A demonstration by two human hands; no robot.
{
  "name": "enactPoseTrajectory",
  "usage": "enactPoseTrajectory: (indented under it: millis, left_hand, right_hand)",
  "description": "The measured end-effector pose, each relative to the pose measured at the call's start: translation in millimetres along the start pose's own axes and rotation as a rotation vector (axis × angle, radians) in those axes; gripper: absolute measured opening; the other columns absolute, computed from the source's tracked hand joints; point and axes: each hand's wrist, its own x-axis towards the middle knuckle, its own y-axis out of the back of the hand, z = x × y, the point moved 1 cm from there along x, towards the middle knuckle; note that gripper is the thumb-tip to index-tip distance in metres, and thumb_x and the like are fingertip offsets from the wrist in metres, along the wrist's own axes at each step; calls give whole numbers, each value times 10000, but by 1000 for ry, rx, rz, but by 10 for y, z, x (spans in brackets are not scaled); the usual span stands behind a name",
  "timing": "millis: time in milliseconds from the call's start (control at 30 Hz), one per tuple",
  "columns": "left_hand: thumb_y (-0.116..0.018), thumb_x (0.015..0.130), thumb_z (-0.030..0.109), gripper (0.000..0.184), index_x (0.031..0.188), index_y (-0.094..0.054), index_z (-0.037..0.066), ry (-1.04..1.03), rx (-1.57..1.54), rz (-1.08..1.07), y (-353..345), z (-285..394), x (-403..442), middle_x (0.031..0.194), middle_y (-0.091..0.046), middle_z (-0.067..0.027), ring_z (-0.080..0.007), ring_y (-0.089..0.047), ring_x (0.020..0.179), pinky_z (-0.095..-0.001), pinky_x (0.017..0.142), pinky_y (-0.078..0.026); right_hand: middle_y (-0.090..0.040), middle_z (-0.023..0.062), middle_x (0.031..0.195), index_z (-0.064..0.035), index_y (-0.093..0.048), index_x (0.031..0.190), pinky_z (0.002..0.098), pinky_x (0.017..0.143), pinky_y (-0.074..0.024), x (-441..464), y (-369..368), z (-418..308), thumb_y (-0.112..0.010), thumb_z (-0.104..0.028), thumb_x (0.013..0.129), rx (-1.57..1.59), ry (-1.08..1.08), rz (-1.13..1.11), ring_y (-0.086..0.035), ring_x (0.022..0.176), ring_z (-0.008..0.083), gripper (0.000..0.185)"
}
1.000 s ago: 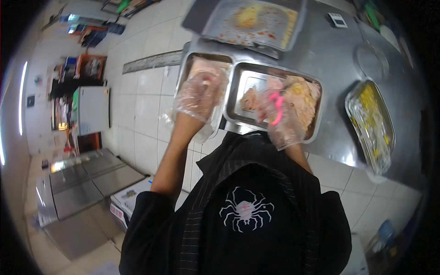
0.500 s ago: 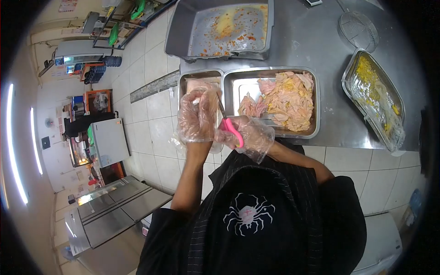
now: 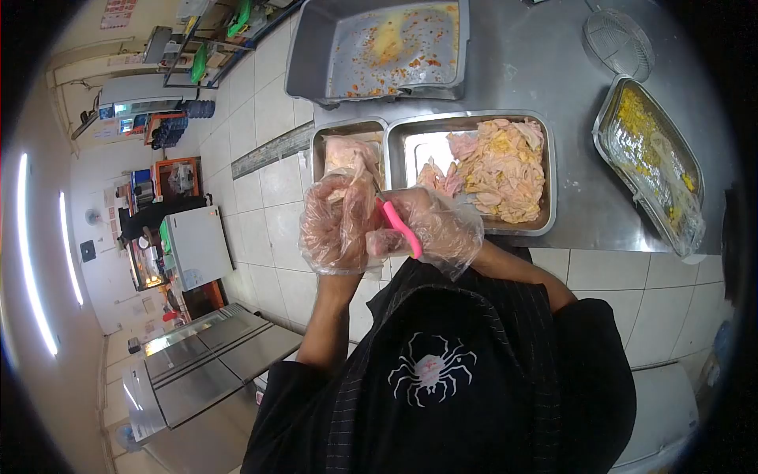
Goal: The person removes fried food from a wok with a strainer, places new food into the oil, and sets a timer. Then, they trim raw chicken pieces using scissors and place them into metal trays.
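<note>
My left hand (image 3: 338, 225), in a clear plastic glove, is closed with curled fingers on a pale piece of raw chicken skin (image 3: 339, 181); much of it is hidden by the fingers. Pink-handled scissors (image 3: 401, 229) are gripped in my right hand (image 3: 430, 225), also gloved. Their blades point up toward the left fingers and are partly covered. Behind my left hand, a small steel tray (image 3: 317, 146) holds more pale raw pieces (image 3: 353, 150). Beside it, a larger steel tray (image 3: 550, 178) holds a heap of raw chicken skin (image 3: 505, 170) on its right side.
A grey plastic tub (image 3: 304, 59) with orange bits and yellowish liquid stands at the back of the steel table (image 3: 525, 51). To the right lie a plastic-covered tray (image 3: 604, 130) with yellow contents and a wire strainer (image 3: 618, 43). A person in dark clothes (image 3: 162, 213) is far left.
Both hands have come slightly nearer my body. The left hand has drawn back from the small tray, and the scissors' blades show less between the hands.
</note>
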Motion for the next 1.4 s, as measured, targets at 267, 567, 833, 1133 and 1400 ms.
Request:
enactPoseTrajectory:
  millis: [267, 567, 833, 1133, 1400]
  left_hand:
    - [-543, 899, 43, 182, 1056, -493, -34, -59, 79, -44, 15, 196, -33, 1002, -559, -84, -92, -556, 863, -203, 711, -464]
    - [-535, 902, 42, 189, 1076, -475, 1, 139, 280, -245, 113, 267, -30, 911, -564, -52, -36, -507, 605, -163, 494, -382]
    - [-449, 954, 351, 444, 1254, -380, 31, 429, -127, -478, 21, 338, 91, 741, -591, -71, -74, -510, 566, -195, 469, -365]
    - [-497, 937, 166, 218, 1099, -520, 23, 411, 44, -426, 145, 47, 156, 756, -576, -32, -60, -486, 577, -202, 501, -388]
    - [-505, 926, 115, 151, 1030, -551, 15, 317, -52, -288, -41, -142, 272, 802, -594, -16, -43, -474, 623, -187, 547, -403]
  right_hand:
    - [-623, 20, 799, 11, -618, 901, 201, 631, -469, 24, 39, 14, -727, -135, 774, 165, 29, -48, -556, 724, 63, 222]
    - [-616, 33, 765, 10, -622, 901, 216, 599, -476, -55, 143, 254, -674, -116, 808, 216, -58, -41, -566, 705, 73, 165]
    - [-602, 80, 887, -5, -572, 975, 255, 579, -532, -92, 188, 218, -649, -179, 845, 800, -140, -10, -614, 708, 143, 231]
    - [-565, 57, 856, -28, -534, 948, 234, 628, -489, -138, 529, 342, -664, -87, 808, 450, 99, 315, -576, 755, 125, 201]
    - [-559, 113, 952, 7, -465, 1110, 288, 742, -541, -372, 589, 681, -588, -181, 880, 597, -2, 124, -597, 808, 162, 322]
